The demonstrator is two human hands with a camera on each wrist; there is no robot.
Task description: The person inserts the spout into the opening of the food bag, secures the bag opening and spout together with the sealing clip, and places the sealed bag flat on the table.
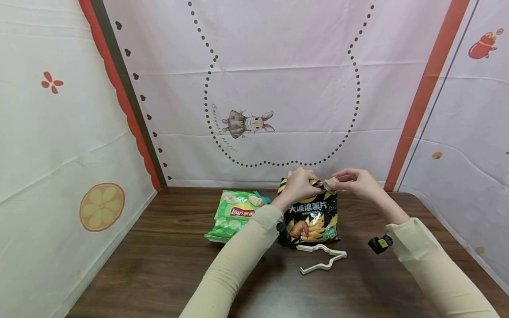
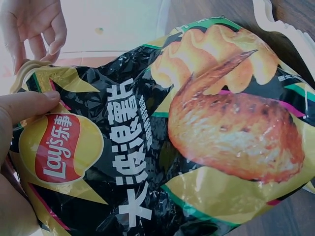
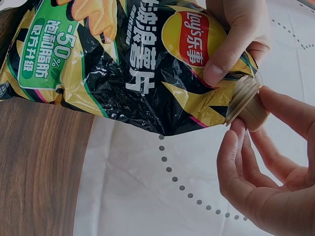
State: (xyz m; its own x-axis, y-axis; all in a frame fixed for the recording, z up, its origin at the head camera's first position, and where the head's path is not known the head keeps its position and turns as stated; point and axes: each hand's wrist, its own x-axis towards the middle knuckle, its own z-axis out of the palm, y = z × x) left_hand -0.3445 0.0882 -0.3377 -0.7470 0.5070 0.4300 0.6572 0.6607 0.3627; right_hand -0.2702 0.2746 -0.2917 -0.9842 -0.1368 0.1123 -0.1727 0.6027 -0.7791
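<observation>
A black and yellow Lay's chip bag (image 1: 312,216) stands upright above the table. My left hand (image 1: 298,185) grips its top edge, with the thumb pressed on the front beside the logo. At the bag's top right corner sits a small beige, ridged, round piece (image 3: 246,103), like a threaded spout. My right hand (image 1: 355,182) pinches this piece between its fingertips, as the right wrist view shows. In front of the bag lies a white hinged bag clip (image 1: 330,254), spread wide.
Left of the black bag, partly behind my left sleeve, lies a green Lay's bag (image 1: 228,221) with a teal piece (image 1: 262,198) at its top right corner. Both stand on a dark wooden table (image 1: 171,247). Printed cloth (image 1: 286,88) hangs behind the table and along both sides.
</observation>
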